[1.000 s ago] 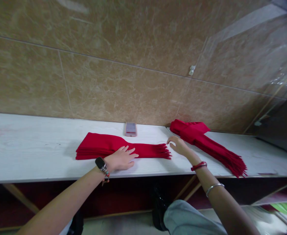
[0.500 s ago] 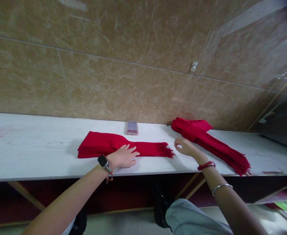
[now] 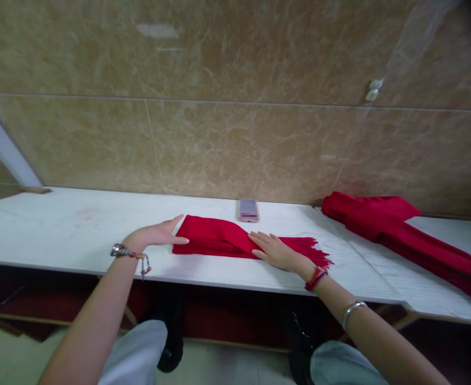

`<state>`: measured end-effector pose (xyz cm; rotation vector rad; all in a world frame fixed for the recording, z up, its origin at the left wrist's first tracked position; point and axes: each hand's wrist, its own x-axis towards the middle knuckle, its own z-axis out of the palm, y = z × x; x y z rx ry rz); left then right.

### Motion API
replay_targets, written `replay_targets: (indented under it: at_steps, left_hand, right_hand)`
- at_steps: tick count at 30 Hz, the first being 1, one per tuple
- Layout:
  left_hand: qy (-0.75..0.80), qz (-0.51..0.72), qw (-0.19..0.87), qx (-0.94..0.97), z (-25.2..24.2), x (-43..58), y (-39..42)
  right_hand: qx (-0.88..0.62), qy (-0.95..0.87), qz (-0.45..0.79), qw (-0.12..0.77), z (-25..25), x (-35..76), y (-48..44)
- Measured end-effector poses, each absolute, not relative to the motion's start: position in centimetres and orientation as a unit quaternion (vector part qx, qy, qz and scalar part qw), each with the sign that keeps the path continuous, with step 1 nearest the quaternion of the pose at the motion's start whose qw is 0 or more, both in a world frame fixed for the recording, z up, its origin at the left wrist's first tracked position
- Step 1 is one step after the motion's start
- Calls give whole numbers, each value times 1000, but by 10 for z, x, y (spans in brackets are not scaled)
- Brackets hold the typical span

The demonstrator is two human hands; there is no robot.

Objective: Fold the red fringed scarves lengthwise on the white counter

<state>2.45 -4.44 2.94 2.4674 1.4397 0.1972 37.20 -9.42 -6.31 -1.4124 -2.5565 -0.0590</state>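
A folded red scarf (image 3: 215,235) with a fringe at its right end lies flat on the white countertop (image 3: 78,235). At the scarf's left folded end is my left hand (image 3: 161,233), thumb and fingers apart, the thumb touching the near corner. My right hand (image 3: 274,251) rests palm down across the scarf near the fringe, its fingers stretched out. Farther right lies a second red scarf (image 3: 384,224), loosely folded, apart from both hands.
Behind the first scarf, a small flat case with a grey face (image 3: 248,210) lies close to the marbled tile wall (image 3: 235,144). Open shelving (image 3: 235,315) runs under the counter's front edge. A white fitting (image 3: 374,90) sits on the wall.
My left hand has gone from the scarf's middle to its left end. My right hand has moved left from beyond the fringe and opened onto the scarf. The view has turned left.
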Motion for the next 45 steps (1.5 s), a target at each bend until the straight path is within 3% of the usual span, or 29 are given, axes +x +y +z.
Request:
replay_targets:
  at_steps: [4, 12, 19, 28, 34, 40, 45]
  left_hand:
    - [421, 96, 293, 853, 5, 6, -49]
    - [439, 274, 288, 806, -29, 32, -37]
    - [434, 246, 519, 695, -19, 35, -40]
    - [431, 242, 648, 579, -8, 31, -36]
    - [461, 272, 635, 556, -10, 46, -37]
    - [554, 251, 496, 620, -3, 60, -36]
    - [546, 264, 505, 614, -3, 64, -35]
  right_hand:
    - [-475, -872, -30, 115, -68, 380, -95]
    - [-474, -871, -31, 122, -73, 395, -92]
    - [-488, -865, -27, 115, -75, 417, -92]
    - [-487, -865, -25, 121, -74, 427, -93]
    - [-491, -861, -29, 131, -75, 433, -95]
    - [-491, -861, -26, 129, -69, 429, -98]
    - [-494, -861, -36, 118, -69, 429, -98]
